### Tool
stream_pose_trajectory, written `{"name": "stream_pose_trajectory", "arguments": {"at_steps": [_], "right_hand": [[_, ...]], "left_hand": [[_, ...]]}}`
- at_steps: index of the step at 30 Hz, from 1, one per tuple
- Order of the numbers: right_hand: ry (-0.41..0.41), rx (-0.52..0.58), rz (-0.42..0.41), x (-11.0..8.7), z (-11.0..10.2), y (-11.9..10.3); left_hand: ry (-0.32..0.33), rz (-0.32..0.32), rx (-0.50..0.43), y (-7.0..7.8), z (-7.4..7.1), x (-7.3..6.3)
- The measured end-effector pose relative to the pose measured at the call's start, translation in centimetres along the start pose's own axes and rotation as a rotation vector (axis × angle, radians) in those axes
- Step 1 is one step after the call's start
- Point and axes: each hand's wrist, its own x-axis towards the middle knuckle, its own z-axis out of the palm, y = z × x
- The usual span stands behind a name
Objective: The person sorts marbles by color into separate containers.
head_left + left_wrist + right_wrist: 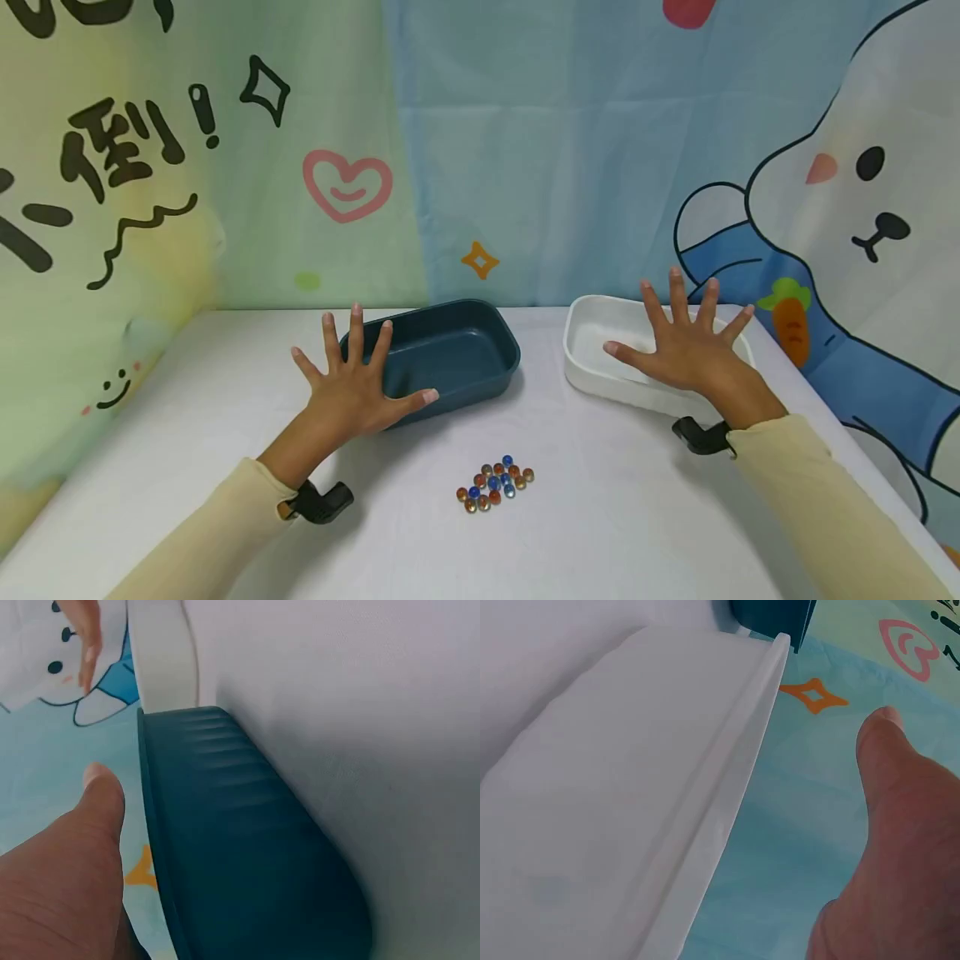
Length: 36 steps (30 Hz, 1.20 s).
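Observation:
My left hand (351,398) is spread wide with straight fingers, overlapping the left end of a dark teal rectangular tub (450,350) in the head view. Nothing is in its grasp. On the other side, my right hand (686,350) spreads its fingers the same way over a white rectangular tub (600,379), also holding nothing. Between the forearms, nearer the front, a loose cluster of glass marbles (494,483) in blue, amber and reddish brown lies on the table. Each wrist view shows a thumb beside the wall of the tub: teal (225,825) on the left, white (630,765) on the right.
A white cloth covers the table (420,550). Behind it hangs a printed curtain (540,167) with a heart, stars and a cartoon bear. Both tubs stand near the table's back edge, with a gap between them. Each wrist wears a black camera mount (322,504).

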Motion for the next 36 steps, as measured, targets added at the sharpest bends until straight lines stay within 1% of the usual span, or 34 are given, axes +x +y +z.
{"name": "stream_pose_trajectory", "arguments": {"at_steps": [3, 7, 10, 13, 16, 17, 19, 22, 25, 29, 34, 36], "right_hand": [[0.072, 0.07, -0.074, 0.0, 0.2, -0.3], [0.249, 0.236, -0.248, 0.1, 0.4, -1.1], [0.365, 0.364, -0.357, 0.0, 0.8, -2.0], [0.439, 0.473, -0.418, -0.3, 1.2, -3.1], [0.462, 0.57, -0.46, -0.7, 1.8, -4.2], [0.449, 0.602, -0.471, -0.8, 2.0, -4.5], [0.393, 0.681, -0.499, -1.0, 2.5, -5.3], [0.258, 0.788, -0.518, -1.3, 3.1, -6.4], [0.124, 0.872, -0.514, -1.6, 3.7, -7.5], [-0.022, 0.913, -0.523, -1.9, 4.8, -8.5], [-0.179, 0.932, -0.573, -2.4, 6.7, -8.8], [-0.23, 0.942, -0.597, -2.4, 7.3, -9.0]], "left_hand": [[0.038, 0.011, -0.009, -0.1, 0.1, -0.4], [0.114, 0.02, -0.035, -0.5, 0.2, -1.1], [0.147, 0.022, -0.075, -1.0, 0.5, -1.6], [0.171, 0.035, -0.11, -1.6, 0.8, -2.0], [0.172, 0.045, -0.141, -2.0, 1.3, -2.2], [0.166, 0.043, -0.15, -2.2, 1.4, -2.3], [0.152, 0.03, -0.17, -2.4, 1.7, -2.4], [0.134, 0.009, -0.199, -2.7, 2.2, -2.4], [0.127, -0.001, -0.216, -2.9, 2.5, -2.3], [0.124, 0.0, -0.232, -2.9, 2.9, -2.0], [0.113, 0.017, -0.259, -2.8, 3.4, -1.7], [0.12, 0.025, -0.282, -2.8, 3.4, -1.7]]}}
